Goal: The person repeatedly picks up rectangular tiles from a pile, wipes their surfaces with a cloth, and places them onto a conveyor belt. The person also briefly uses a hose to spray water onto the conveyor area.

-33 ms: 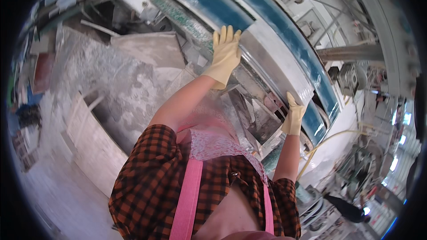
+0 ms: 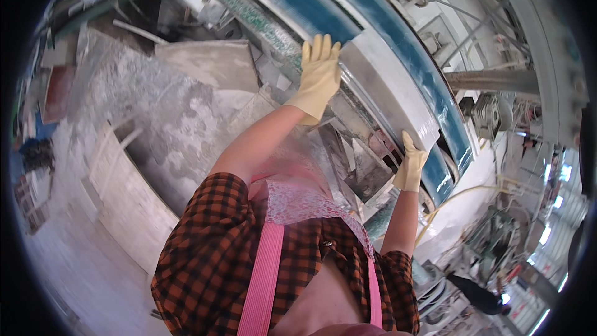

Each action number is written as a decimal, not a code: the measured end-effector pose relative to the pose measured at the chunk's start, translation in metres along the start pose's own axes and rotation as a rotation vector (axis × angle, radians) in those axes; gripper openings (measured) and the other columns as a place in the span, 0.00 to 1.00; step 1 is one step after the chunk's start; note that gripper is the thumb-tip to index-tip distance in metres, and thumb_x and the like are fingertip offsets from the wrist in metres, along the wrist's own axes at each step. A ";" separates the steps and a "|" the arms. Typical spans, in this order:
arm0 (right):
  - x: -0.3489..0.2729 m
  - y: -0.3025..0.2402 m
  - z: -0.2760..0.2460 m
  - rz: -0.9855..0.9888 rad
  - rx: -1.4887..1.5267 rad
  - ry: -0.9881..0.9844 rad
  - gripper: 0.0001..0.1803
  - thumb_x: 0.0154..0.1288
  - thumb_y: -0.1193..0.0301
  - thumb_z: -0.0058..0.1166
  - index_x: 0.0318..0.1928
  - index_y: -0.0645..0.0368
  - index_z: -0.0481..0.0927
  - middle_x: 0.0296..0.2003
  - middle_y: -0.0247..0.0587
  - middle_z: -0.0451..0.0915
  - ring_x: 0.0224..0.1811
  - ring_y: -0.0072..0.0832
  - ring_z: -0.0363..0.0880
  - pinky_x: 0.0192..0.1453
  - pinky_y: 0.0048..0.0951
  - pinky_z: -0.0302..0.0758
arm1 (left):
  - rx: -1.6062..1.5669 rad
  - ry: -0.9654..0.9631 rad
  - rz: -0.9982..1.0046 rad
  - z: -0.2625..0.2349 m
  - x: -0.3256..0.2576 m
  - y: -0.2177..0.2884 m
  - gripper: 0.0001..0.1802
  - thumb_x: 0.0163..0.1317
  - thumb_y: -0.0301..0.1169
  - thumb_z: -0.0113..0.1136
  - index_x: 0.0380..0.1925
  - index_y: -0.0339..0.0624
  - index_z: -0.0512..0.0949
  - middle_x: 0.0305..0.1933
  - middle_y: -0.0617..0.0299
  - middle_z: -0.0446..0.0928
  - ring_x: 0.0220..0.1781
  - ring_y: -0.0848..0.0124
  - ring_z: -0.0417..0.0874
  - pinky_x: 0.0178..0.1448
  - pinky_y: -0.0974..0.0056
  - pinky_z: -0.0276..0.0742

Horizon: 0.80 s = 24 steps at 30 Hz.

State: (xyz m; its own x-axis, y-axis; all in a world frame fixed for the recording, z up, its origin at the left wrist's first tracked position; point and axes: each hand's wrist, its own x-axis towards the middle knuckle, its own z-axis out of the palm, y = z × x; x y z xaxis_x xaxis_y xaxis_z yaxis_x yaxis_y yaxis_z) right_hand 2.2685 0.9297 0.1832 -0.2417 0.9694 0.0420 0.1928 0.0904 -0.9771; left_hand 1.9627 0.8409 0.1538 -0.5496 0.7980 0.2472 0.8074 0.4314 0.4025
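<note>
A pale grey stone-like slab [image 2: 388, 81] lies lengthwise across two blue conveyor belts [image 2: 308, 0]. My left hand [image 2: 319, 78], in a cream rubber glove, rests at the slab's far left end, fingers stretched out and slightly apart against its edge. At the near right end, my right hand [image 2: 410, 165], gloved the same way, has its thumb up along the slab's side. Its other fingers curl at the slab's end and are partly hidden. A metal rail [image 2: 367, 99] runs along the belt's near side, just below the slab.
Broken board pieces [image 2: 208, 62] and debris lie left of the belts and below them. A long pale panel [image 2: 121, 193] stands at the left. Machinery with a motor [image 2: 488, 115] flanks the belts on the right, and a yellow hose [image 2: 466, 193] curves near my right forearm.
</note>
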 end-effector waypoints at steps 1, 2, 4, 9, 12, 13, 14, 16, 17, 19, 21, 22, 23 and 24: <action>0.000 0.000 -0.001 0.037 0.006 0.035 0.37 0.53 0.79 0.72 0.64 0.64 0.71 0.55 0.42 0.78 0.55 0.32 0.77 0.61 0.33 0.74 | -0.041 -0.018 -0.007 0.000 -0.001 -0.001 0.32 0.64 0.36 0.52 0.68 0.35 0.66 0.75 0.40 0.57 0.80 0.48 0.50 0.80 0.41 0.37; 0.000 0.000 -0.003 0.097 -0.005 -0.017 0.37 0.54 0.78 0.71 0.65 0.64 0.70 0.56 0.43 0.77 0.56 0.33 0.77 0.62 0.33 0.73 | -0.081 -0.015 0.000 -0.003 -0.003 0.001 0.32 0.65 0.38 0.52 0.68 0.35 0.66 0.75 0.40 0.58 0.80 0.48 0.50 0.80 0.41 0.37; -0.003 -0.001 -0.007 0.141 -0.034 0.023 0.32 0.58 0.75 0.70 0.62 0.66 0.72 0.55 0.44 0.78 0.55 0.33 0.77 0.61 0.34 0.73 | -0.002 -0.014 0.002 -0.006 -0.005 0.003 0.33 0.65 0.41 0.52 0.67 0.34 0.67 0.75 0.40 0.59 0.80 0.48 0.50 0.81 0.41 0.36; -0.008 -0.017 -0.006 0.250 -0.096 -0.033 0.27 0.60 0.70 0.69 0.57 0.71 0.77 0.52 0.44 0.80 0.53 0.33 0.78 0.61 0.32 0.72 | -0.026 -0.073 -0.097 -0.006 -0.001 0.018 0.35 0.64 0.44 0.53 0.63 0.25 0.70 0.73 0.39 0.62 0.80 0.48 0.51 0.81 0.41 0.36; -0.010 -0.028 -0.003 0.321 -0.176 -0.008 0.26 0.62 0.70 0.67 0.57 0.71 0.78 0.52 0.44 0.81 0.52 0.33 0.78 0.62 0.32 0.71 | -0.159 -0.087 -0.176 -0.009 0.002 0.025 0.35 0.63 0.43 0.55 0.62 0.24 0.70 0.72 0.39 0.63 0.79 0.47 0.53 0.81 0.41 0.38; -0.011 -0.030 -0.002 0.321 -0.137 -0.005 0.24 0.63 0.70 0.66 0.56 0.71 0.78 0.52 0.43 0.81 0.52 0.32 0.78 0.61 0.32 0.72 | -0.205 -0.088 -0.158 -0.013 0.002 0.027 0.35 0.63 0.43 0.56 0.62 0.24 0.70 0.72 0.39 0.64 0.79 0.47 0.53 0.81 0.42 0.39; -0.012 -0.031 -0.001 0.326 -0.128 -0.002 0.24 0.63 0.71 0.66 0.56 0.71 0.78 0.52 0.43 0.81 0.52 0.32 0.78 0.61 0.32 0.72 | -0.234 -0.077 -0.145 -0.018 0.002 0.027 0.35 0.62 0.43 0.57 0.62 0.24 0.70 0.72 0.39 0.64 0.79 0.46 0.53 0.81 0.43 0.40; -0.012 -0.032 0.000 0.288 -0.151 0.010 0.24 0.62 0.71 0.67 0.56 0.70 0.78 0.52 0.43 0.81 0.52 0.31 0.78 0.61 0.32 0.72 | -0.302 -0.052 -0.093 -0.030 0.002 0.028 0.35 0.62 0.42 0.58 0.61 0.23 0.70 0.72 0.40 0.63 0.79 0.46 0.53 0.82 0.45 0.41; -0.012 -0.032 0.001 0.310 -0.100 -0.007 0.24 0.62 0.72 0.67 0.56 0.70 0.78 0.52 0.43 0.81 0.52 0.31 0.78 0.61 0.32 0.72 | -0.340 -0.032 -0.055 -0.036 0.004 0.026 0.35 0.62 0.42 0.59 0.61 0.23 0.70 0.73 0.40 0.63 0.79 0.45 0.53 0.82 0.46 0.42; -0.013 -0.035 0.004 0.305 -0.064 0.012 0.24 0.61 0.73 0.67 0.56 0.70 0.78 0.52 0.42 0.81 0.52 0.31 0.78 0.61 0.32 0.72 | -0.382 -0.046 0.032 -0.047 0.010 0.017 0.38 0.59 0.38 0.64 0.66 0.29 0.66 0.74 0.40 0.60 0.78 0.44 0.54 0.82 0.50 0.45; -0.015 -0.043 0.008 0.306 -0.011 0.008 0.24 0.61 0.74 0.67 0.57 0.69 0.78 0.52 0.42 0.81 0.52 0.32 0.79 0.61 0.32 0.72 | -0.516 -0.062 0.114 -0.053 0.023 -0.003 0.42 0.57 0.36 0.67 0.69 0.34 0.62 0.75 0.39 0.59 0.79 0.44 0.53 0.82 0.50 0.46; -0.019 -0.048 0.011 0.279 0.005 0.008 0.24 0.60 0.74 0.67 0.57 0.69 0.78 0.52 0.42 0.81 0.52 0.32 0.79 0.61 0.32 0.73 | -0.577 -0.030 0.162 -0.054 0.032 -0.011 0.44 0.56 0.35 0.68 0.71 0.37 0.60 0.75 0.39 0.58 0.79 0.44 0.53 0.82 0.50 0.47; -0.019 -0.055 0.013 0.350 -0.101 0.054 0.25 0.61 0.74 0.67 0.57 0.68 0.78 0.53 0.42 0.80 0.53 0.32 0.78 0.61 0.33 0.73 | -0.522 -0.130 0.100 -0.052 0.041 -0.016 0.50 0.52 0.34 0.71 0.73 0.42 0.56 0.72 0.39 0.63 0.75 0.44 0.61 0.79 0.53 0.56; -0.024 -0.060 0.015 0.322 0.039 0.054 0.24 0.61 0.72 0.67 0.56 0.69 0.78 0.54 0.42 0.79 0.53 0.32 0.78 0.60 0.32 0.73 | -0.586 -0.279 0.206 -0.049 0.054 -0.021 0.49 0.51 0.34 0.72 0.72 0.40 0.57 0.69 0.40 0.67 0.72 0.45 0.65 0.76 0.54 0.61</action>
State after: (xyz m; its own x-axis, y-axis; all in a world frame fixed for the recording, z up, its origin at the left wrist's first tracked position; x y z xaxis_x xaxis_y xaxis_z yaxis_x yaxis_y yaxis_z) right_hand 2.2487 0.8977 0.2372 -0.1234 0.9576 -0.2603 0.2139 -0.2305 -0.9493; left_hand 1.9056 0.8540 0.2015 -0.2574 0.9521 0.1652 0.5969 0.0222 0.8020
